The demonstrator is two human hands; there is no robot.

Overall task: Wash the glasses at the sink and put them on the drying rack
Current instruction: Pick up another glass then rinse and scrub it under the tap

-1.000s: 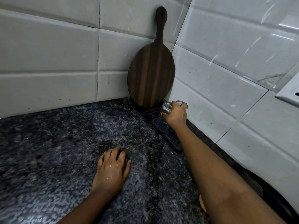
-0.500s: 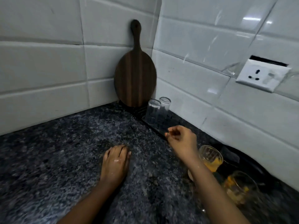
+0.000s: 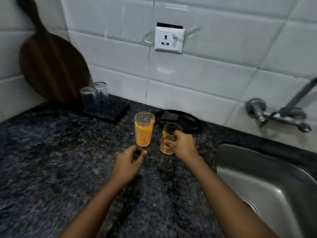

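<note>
Right hand [image 3: 182, 145]: we find it wrapped around a short cylindrical tumbler [image 3: 169, 139], fingers closed on the clear glass wall; the tumbler stands upright on the counter, with pale orange residue inside.
Left hand [image 3: 127, 161]: we note the fingers curled loosely, thumb and forefinger close together but gripping nothing; the fingertips sit just at the foot of a taller glass.
Tall glass [image 3: 144, 128]: straight-sided, clear, coated inside with orange pulp; upright, just beyond our left hand and just left of the held tumbler.
Clean glasses [image 3: 94, 97]: two clear tumblers, inverted, side by side and touching; well beyond and left of our left hand.
Drying rack [image 3: 118, 111]: flat, dark, rectangular tray with rounded corners, bearing the two inverted glasses.
Chopping board [image 3: 51, 64]: dark striped wood, round paddle shape with handle, leaning against the tiles behind the rack; blurred.
Dark plate [image 3: 188, 121]: oval, black, beyond our right hand; a dark lump lies on it that we cannot identify.
Sink [image 3: 267, 170]: brushed steel basin, right of our right arm.
Tap [image 3: 274, 115]: metal, wall-mounted, above the sink.
Counter [image 3: 51, 160]: speckled dark granite.
Wall: glossy white tiles with a white socket [image 3: 169, 39].
</note>
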